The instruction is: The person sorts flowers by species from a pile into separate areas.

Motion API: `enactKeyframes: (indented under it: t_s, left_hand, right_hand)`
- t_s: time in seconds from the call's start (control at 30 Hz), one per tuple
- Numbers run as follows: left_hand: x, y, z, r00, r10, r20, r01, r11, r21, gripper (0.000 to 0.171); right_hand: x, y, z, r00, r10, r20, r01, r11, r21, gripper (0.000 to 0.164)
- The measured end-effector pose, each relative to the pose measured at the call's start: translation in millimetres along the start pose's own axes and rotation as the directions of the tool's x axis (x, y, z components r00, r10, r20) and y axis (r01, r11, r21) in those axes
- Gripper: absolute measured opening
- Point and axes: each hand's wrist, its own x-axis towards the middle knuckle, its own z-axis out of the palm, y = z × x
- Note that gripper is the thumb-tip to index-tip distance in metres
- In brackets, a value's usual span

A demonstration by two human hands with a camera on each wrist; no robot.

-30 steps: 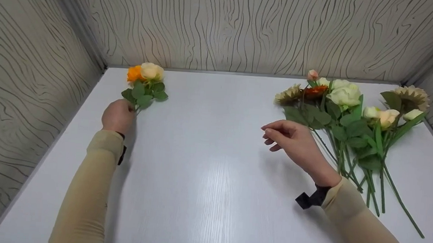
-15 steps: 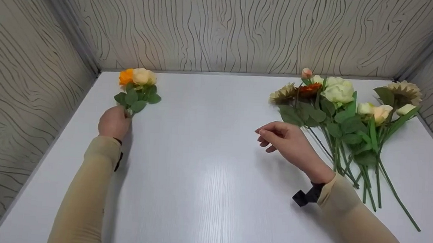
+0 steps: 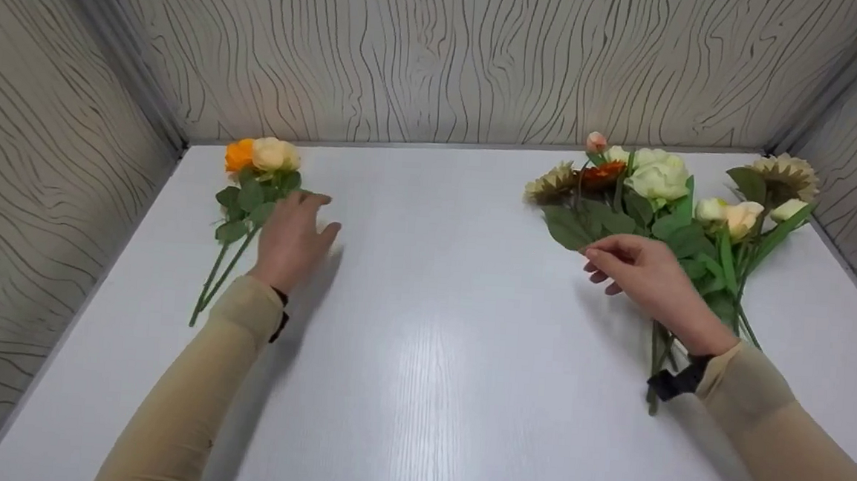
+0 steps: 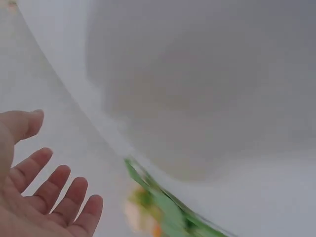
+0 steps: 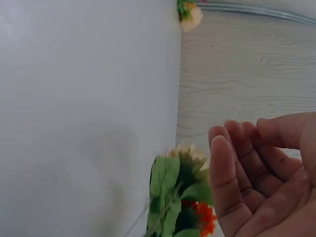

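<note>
An orange rose [image 3: 239,156] and a cream rose [image 3: 276,154] lie side by side at the left back of the table, leaves and stems toward the near side. Just right of their stems is my left hand [image 3: 295,236], fingers spread and holding nothing; the left wrist view shows its palm bare. My right hand [image 3: 645,283] hovers at the left side of a larger heap of flowers, fingers loosely bent and nothing between them. In that heap are a pale green peony-like bloom [image 3: 657,174], a rust-orange flower [image 3: 601,174] and a beige sunflower [image 3: 551,185]. The right hand hides some stems.
Farther right lie a peach bloom [image 3: 742,217] and another beige sunflower [image 3: 786,179], near the table's right edge. A small pink bud [image 3: 596,141] sticks out at the back. Wood-patterned panels [image 3: 440,55] wall the white table [image 3: 424,307] at the back and sides.
My left hand has let go of the rose stems and moved right, leaving both flowers on the table. The right hand has shifted right, over the heap's leaves and stems.
</note>
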Motion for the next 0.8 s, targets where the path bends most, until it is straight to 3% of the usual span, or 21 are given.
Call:
enactKeyframes:
  t_s: [0.13, 0.23, 0.33, 0.43, 0.57, 0.8]
  left_hand:
    - [-5.8, 43.1, 17.3, 0.988, 0.156, 0.022, -0.156, 0.988, 0.023, 0.049]
    - [-16.4, 76.7, 28.3, 0.954, 0.297, 0.044, -0.3, 0.951, 0.076, 0.051]
    - [-32.2, 107.9, 37.7, 0.893, 0.442, 0.08, -0.449, 0.883, 0.135, 0.053]
    - [-49.9, 135.8, 44.8, 0.825, 0.549, 0.134, -0.565, 0.809, 0.165, 0.055]
    - [-71.8, 166.3, 53.3, 0.746, 0.632, 0.207, -0.664, 0.727, 0.172, 0.058]
    - [-100.3, 208.9, 68.5, 0.612, 0.737, 0.286, -0.788, 0.598, 0.146, 0.062]
  right_hand:
    - [-7, 23, -34, 0.996, 0.053, -0.074, -0.057, 0.996, -0.062, 0.05]
    - [-12, 41, -60, 0.986, 0.09, -0.138, -0.103, 0.99, -0.093, 0.053]
    - [-17, 60, -84, 0.976, 0.114, -0.185, -0.139, 0.982, -0.128, 0.056]
    - [-22, 76, -104, 0.963, 0.137, -0.234, -0.181, 0.968, -0.176, 0.06]
    - [-27, 93, -122, 0.949, 0.179, -0.26, -0.237, 0.948, -0.212, 0.06]
    - [-30, 105, -135, 0.946, 0.259, -0.197, -0.305, 0.917, -0.259, 0.059]
